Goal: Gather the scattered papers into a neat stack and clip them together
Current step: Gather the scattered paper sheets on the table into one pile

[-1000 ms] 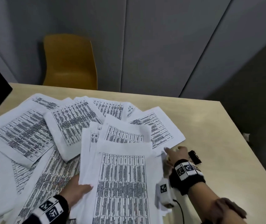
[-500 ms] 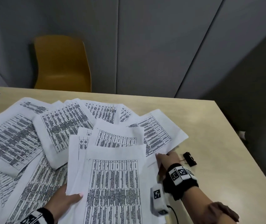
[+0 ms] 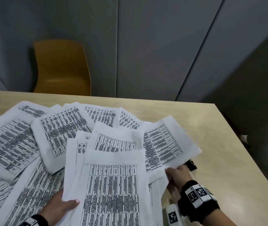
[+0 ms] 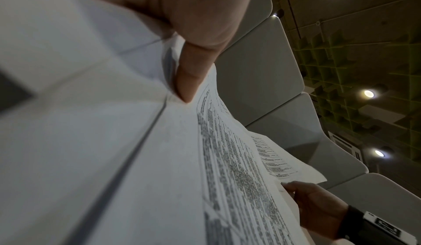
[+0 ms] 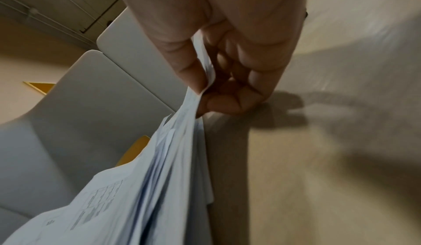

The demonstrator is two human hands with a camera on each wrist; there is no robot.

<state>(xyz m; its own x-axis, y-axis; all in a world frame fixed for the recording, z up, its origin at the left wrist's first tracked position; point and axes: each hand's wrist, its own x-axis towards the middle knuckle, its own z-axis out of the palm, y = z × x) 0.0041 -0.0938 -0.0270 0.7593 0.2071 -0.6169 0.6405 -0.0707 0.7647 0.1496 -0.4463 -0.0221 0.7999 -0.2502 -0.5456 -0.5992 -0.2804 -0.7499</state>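
The right hand [image 3: 178,174] now pinches the near corner of the rightmost sheet [image 3: 165,144] between thumb and fingers, lifting it off the table [image 3: 219,160] (a second ago it lay flat), half covering the black binder clip [image 3: 191,164]. The left hand [image 3: 61,207] still grips the gathered papers [image 3: 110,185], thumb on top.

Binder clip [image 3: 191,164] half under papers [image 3: 162,144]
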